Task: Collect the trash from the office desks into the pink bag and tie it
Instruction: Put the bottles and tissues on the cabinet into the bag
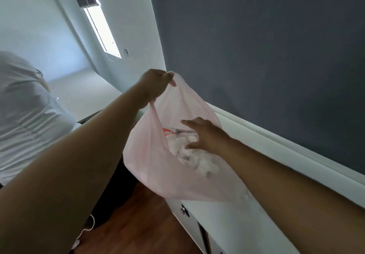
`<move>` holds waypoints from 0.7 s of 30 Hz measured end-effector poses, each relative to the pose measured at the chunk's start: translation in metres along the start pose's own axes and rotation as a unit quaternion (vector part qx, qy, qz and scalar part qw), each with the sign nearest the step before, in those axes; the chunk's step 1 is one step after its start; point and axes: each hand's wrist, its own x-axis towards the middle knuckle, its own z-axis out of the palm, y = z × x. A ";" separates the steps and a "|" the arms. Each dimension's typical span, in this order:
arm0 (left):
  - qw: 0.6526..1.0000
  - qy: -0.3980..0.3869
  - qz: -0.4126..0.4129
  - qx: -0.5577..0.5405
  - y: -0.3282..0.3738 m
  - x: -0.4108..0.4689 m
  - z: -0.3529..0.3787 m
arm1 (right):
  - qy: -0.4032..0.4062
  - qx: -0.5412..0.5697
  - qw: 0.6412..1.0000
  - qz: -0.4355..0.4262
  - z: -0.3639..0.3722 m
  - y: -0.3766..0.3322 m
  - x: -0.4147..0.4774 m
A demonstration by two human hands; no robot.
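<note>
The left hand (154,84) holds the pink bag (152,166) up in the air, its grip clenched on the gathered rim at the top. The bag hangs open beside a dark wall (266,46), above a white counter (246,224) and a wooden floor (142,220). The right hand (205,135) reaches into the bag's mouth, fingers spread and released, grasping nothing. Inside lies crumpled white paper (197,155) and what appears to be a red-and-white wrapper (167,132), though blur makes this uncertain. A person in a white shirt (25,115) stands at the left.
</note>
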 end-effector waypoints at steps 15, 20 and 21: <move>0.989 -0.036 0.132 0.056 0.007 -0.001 0.116 | 0.050 -0.012 0.880 0.471 0.001 0.128 -0.170; 0.983 -0.048 0.151 0.097 -0.002 0.000 0.120 | 0.059 0.084 0.850 0.517 0.025 0.134 -0.187; 0.983 -0.046 0.149 0.094 -0.002 0.000 0.118 | 0.070 0.082 0.851 0.514 0.019 0.134 -0.186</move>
